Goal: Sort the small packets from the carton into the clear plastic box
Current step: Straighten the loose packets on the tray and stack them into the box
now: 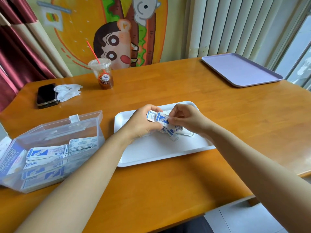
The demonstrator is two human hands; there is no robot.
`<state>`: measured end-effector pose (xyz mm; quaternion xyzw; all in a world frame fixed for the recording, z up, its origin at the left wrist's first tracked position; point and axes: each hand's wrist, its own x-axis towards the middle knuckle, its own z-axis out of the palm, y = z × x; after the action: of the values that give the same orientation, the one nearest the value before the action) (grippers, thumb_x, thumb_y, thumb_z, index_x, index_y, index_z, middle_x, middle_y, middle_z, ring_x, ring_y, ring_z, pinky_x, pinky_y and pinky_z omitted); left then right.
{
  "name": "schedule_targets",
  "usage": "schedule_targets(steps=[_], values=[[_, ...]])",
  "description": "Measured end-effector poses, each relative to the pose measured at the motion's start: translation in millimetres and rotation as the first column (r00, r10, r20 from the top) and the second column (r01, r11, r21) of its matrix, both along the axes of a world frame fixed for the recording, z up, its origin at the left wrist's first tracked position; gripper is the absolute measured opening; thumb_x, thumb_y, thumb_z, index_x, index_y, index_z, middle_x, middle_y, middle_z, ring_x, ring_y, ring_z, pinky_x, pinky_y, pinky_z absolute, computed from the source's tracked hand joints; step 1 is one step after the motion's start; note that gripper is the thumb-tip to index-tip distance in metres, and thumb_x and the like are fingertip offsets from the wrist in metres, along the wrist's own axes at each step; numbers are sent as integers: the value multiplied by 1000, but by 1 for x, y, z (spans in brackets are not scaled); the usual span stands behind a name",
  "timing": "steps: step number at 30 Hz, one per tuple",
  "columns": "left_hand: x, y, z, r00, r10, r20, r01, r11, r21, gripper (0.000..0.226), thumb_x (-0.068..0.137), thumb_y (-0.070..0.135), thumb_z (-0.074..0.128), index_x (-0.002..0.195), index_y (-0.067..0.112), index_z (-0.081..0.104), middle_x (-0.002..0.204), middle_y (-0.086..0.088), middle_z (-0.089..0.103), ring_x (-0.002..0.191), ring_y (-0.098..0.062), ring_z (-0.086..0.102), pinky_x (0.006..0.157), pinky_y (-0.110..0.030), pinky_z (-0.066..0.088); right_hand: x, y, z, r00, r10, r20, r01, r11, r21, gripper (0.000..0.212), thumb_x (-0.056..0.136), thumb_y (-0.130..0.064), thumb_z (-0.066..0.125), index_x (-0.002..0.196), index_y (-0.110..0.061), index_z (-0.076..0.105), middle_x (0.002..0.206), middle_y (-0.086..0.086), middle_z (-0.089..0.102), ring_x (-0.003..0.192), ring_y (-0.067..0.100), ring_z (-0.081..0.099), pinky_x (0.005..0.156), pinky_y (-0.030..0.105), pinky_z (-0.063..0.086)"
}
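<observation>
Both hands over the white tray (151, 153) — left hand (143, 123) clasps a small stack of packets (154, 116), right hand (183, 118) pinches one onto it. Square the edges before carrying them left to the clear plastic box (55, 132).

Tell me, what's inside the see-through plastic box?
Stacks of small flat blue-and-white packets lie inside the clear plastic box, in at least two piles. The top packets cover whatever lies beneath them, so how many there are cannot be told.
</observation>
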<state>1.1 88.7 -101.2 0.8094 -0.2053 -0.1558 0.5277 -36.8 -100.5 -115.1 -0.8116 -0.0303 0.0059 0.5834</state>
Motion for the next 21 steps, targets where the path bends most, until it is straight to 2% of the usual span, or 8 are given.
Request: schedule_targets(steps=[2, 6, 10, 15, 18, 21], values=[[-2, 2, -1, 981, 7, -192, -46, 979, -198, 31, 85, -5, 63, 113, 9, 61, 86, -9, 64, 64, -14, 59, 60, -25, 53, -2, 0, -1, 1000, -23, -20, 24, 997, 74, 8, 90, -4, 62, 88, -3, 54, 76, 7, 66, 64, 9, 64, 56, 19, 49], [-8, 3, -6, 955, 90, -282, -161, 958, -239, 23, 88, -4, 63, 111, -2, 61, 76, -12, 66, 55, -12, 64, 60, -25, 58, -4, 2, -4, 999, -36, -41, 38, 997, 70, 8, 92, -12, 61, 92, -6, 57, 72, 2, 65, 58, 5, 56, 52, 16, 41], [-12, 4, -8, 950, 152, -274, -215, 953, -215, 23, 85, 3, 69, 105, -3, 62, 73, -10, 71, 53, -16, 67, 56, -27, 59, -7, 3, -6, 998, 9, -64, -7, 1000, 21, 11, 95, -16, 57, 90, -10, 65, 70, 1, 61, 58, 8, 48, 49, 19, 37], [-18, 4, -8, 953, 171, -250, -223, 954, -199, 23, 90, 16, 66, 101, -4, 67, 80, -11, 73, 53, -17, 66, 53, -27, 58, -11, 6, -3, 997, -8, -78, 9, 1000, 12, 15, 95, -20, 57, 87, -10, 65, 66, 0, 59, 55, 10, 48, 46, 18, 37], [-21, 6, -5, 945, 103, -310, -177, 959, -221, 19, 94, 13, 60, 103, -2, 66, 87, -13, 73, 61, -19, 69, 60, -29, 60, -14, 7, -2, 997, -28, -79, 29, 999, 22, 16, 95, -20, 57, 84, -11, 63, 64, -1, 60, 52, 9, 47, 44, 15, 36], [-23, 10, -4, 953, 78, -291, -140, 970, -199, 15, 95, 10, 58, 104, -1, 64, 90, -16, 73, 64, -21, 70, 60, -29, 60, -18, 7, 0, 997, 11, -82, -12, 1000, -20, 15, 95, -19, 58, 86, -9, 66, 64, 1, 60, 53, 12, 45, 45, 16, 35]])
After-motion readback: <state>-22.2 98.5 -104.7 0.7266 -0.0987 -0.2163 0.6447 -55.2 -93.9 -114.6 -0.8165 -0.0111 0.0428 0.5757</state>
